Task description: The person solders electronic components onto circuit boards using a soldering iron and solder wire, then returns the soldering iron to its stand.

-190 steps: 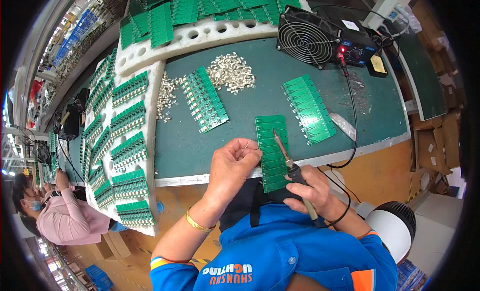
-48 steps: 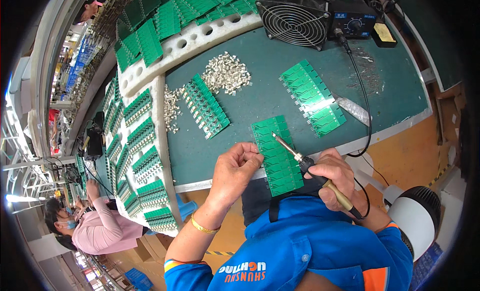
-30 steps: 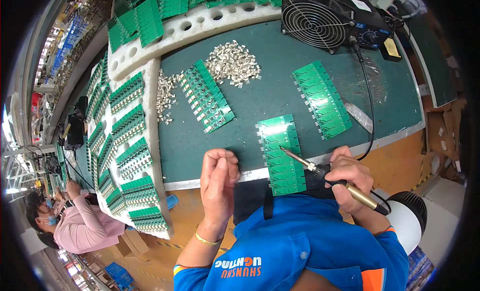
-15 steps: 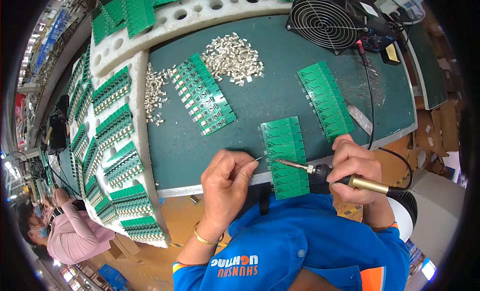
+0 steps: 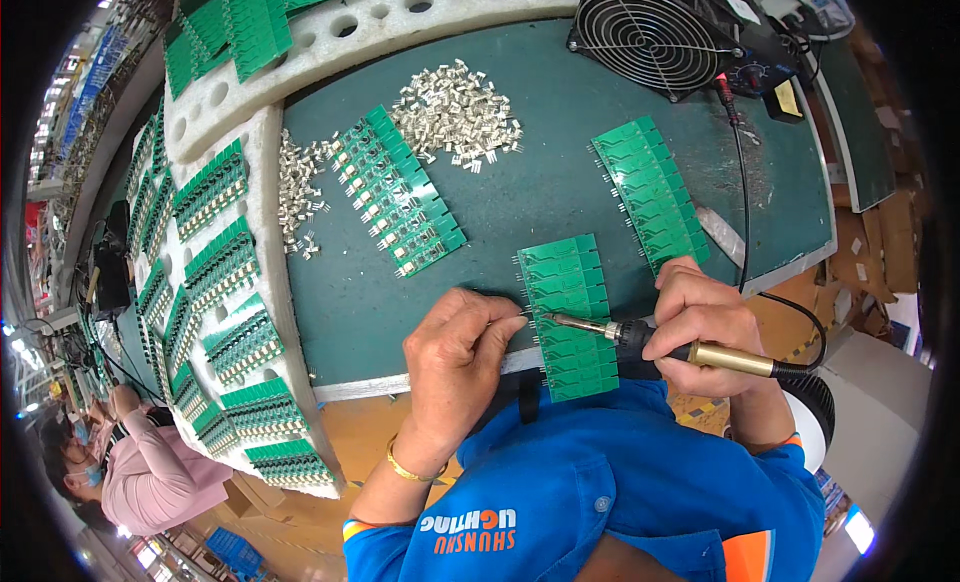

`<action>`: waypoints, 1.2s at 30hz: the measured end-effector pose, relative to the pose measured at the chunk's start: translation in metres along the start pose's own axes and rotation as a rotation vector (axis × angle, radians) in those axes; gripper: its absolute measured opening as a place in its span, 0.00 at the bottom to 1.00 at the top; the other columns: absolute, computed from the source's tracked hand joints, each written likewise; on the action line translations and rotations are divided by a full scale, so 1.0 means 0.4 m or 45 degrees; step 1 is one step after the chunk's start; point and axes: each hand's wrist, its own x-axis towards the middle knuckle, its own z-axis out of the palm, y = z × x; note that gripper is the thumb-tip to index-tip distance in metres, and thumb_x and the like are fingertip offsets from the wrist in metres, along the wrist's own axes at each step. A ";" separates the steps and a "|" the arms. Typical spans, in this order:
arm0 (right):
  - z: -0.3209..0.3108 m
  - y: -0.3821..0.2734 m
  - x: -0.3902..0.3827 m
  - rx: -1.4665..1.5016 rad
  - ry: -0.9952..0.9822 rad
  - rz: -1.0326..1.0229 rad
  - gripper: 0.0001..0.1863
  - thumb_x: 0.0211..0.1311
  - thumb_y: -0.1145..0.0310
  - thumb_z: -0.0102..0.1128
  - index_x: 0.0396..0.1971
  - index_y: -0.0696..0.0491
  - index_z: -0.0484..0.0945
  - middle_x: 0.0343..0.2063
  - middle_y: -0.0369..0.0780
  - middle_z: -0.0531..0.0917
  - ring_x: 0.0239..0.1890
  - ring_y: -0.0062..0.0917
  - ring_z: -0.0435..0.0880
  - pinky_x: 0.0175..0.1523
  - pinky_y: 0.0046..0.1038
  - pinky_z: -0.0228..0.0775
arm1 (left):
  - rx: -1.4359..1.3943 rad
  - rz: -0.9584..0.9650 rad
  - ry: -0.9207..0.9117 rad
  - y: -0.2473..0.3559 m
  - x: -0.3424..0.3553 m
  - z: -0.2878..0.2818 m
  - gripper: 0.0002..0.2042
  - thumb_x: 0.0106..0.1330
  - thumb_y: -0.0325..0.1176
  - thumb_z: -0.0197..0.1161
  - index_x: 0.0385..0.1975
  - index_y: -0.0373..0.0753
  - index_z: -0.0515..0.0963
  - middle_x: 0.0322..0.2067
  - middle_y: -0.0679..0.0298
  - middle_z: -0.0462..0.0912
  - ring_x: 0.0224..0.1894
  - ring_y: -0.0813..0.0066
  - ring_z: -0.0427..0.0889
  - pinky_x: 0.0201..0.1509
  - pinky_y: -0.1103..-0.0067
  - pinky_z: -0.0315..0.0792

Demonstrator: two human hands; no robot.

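Note:
My left hand (image 5: 455,357) is closed in a pinch on a thin solder wire (image 5: 525,313), whose short end points at the left edge of a green circuit board panel (image 5: 580,367). My right hand (image 5: 705,327) grips a soldering iron (image 5: 735,358) with a dark and brass-coloured handle. The iron's tip lies over that same edge, close to the wire end; exact contact is too small to tell. This panel sticks out past the table's front edge, solder side up. Another green panel (image 5: 650,192) lies just beyond my right hand, pins along its left side.
A component-side-up panel (image 5: 400,197) lies beside a heap of small white connectors (image 5: 455,117). White foam (image 5: 265,252) holding several panels borders the left. At the back right stand a black fan (image 5: 650,42) and the iron's cable (image 5: 741,182). A co-worker (image 5: 160,462) sits at far left.
My left hand has moved slightly right and up, bringing the wire to the panel's edge. The iron's tip has shifted slightly left. The view has shifted a little.

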 end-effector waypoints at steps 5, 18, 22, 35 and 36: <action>0.004 0.009 0.002 0.014 0.002 0.012 0.14 0.36 0.82 0.68 0.27 0.50 0.82 0.22 0.33 0.76 0.26 0.25 0.75 0.39 0.28 0.59 | 0.009 0.023 -0.013 -0.006 0.001 0.000 0.05 0.52 0.18 0.69 0.27 0.34 0.82 0.24 0.62 0.81 0.27 0.73 0.78 0.31 0.79 0.72; 0.005 0.022 0.009 0.037 0.010 0.007 0.14 0.35 0.82 0.67 0.27 0.50 0.81 0.22 0.34 0.76 0.25 0.25 0.74 0.39 0.28 0.59 | 0.058 0.050 -0.033 -0.008 0.004 0.001 0.05 0.52 0.19 0.70 0.27 0.34 0.82 0.24 0.62 0.81 0.27 0.71 0.79 0.31 0.78 0.73; 0.003 0.020 0.011 0.020 0.014 0.017 0.14 0.35 0.81 0.67 0.27 0.50 0.81 0.21 0.34 0.76 0.25 0.25 0.74 0.38 0.28 0.60 | 0.068 0.045 -0.042 -0.008 0.005 0.003 0.04 0.52 0.19 0.70 0.27 0.34 0.83 0.24 0.62 0.81 0.27 0.71 0.79 0.31 0.78 0.73; -0.002 0.020 0.024 -0.004 -0.020 -0.002 0.14 0.34 0.81 0.67 0.26 0.50 0.81 0.22 0.34 0.77 0.25 0.26 0.76 0.39 0.28 0.61 | 0.041 0.040 -0.048 -0.011 0.007 0.001 0.05 0.52 0.19 0.69 0.27 0.33 0.82 0.24 0.61 0.80 0.27 0.70 0.79 0.31 0.78 0.73; -0.003 0.020 0.023 -0.004 -0.027 0.001 0.14 0.34 0.81 0.67 0.27 0.50 0.81 0.22 0.34 0.77 0.25 0.26 0.76 0.39 0.28 0.61 | 0.041 0.040 -0.049 -0.011 0.007 0.001 0.05 0.52 0.19 0.69 0.27 0.33 0.82 0.24 0.61 0.80 0.27 0.70 0.79 0.31 0.78 0.73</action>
